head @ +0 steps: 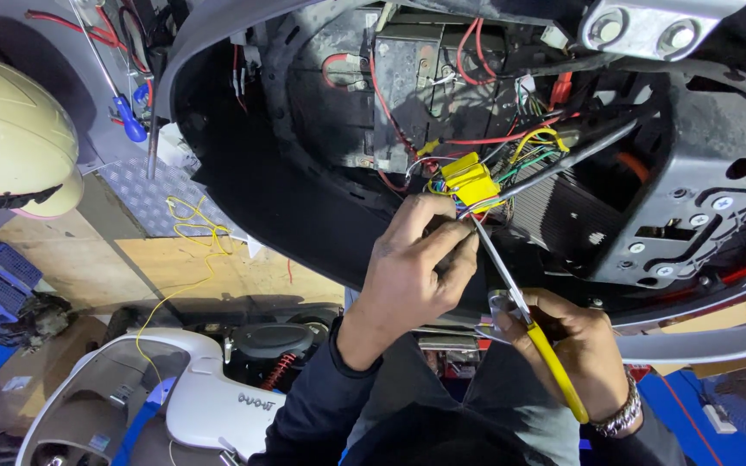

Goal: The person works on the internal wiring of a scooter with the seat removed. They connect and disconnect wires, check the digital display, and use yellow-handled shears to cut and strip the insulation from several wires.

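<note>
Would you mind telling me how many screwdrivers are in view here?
2. One with a yellow handle is in the right hand, its tip at the wires by the left hand. One with a blue handle hangs upper left. Others may be hidden.

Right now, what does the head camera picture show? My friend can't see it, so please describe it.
Two hands work inside an open scooter body full of wires. The left hand pinches a wire bundle beside a yellow connector, while the right hand holds yellow-handled scissors with the blades pointing at those wires. A cream helmet sits at upper left.
</note>
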